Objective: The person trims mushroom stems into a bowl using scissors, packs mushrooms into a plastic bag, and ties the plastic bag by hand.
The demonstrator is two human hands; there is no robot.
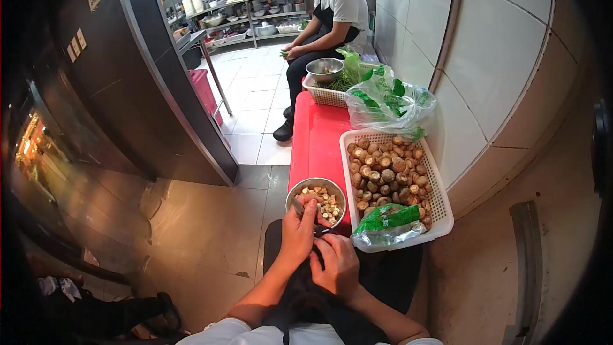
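Observation:
My left hand is closed around a small dark tool, perhaps a knife, at the near edge of a metal bowl. Cut pale and brown pieces lie in that bowl. Close beside it, my right hand has its fingers bent together; a small dark item shows between the two hands, too small to make out. To the right, a white basket holds many brown mushrooms, with a green and clear plastic bag over its near end.
Bowl and basket stand on a red surface. Farther back are a white basket of greens, a metal bowl and a plastic bag. A seated person holds something green. Tiled wall at right; shelves behind.

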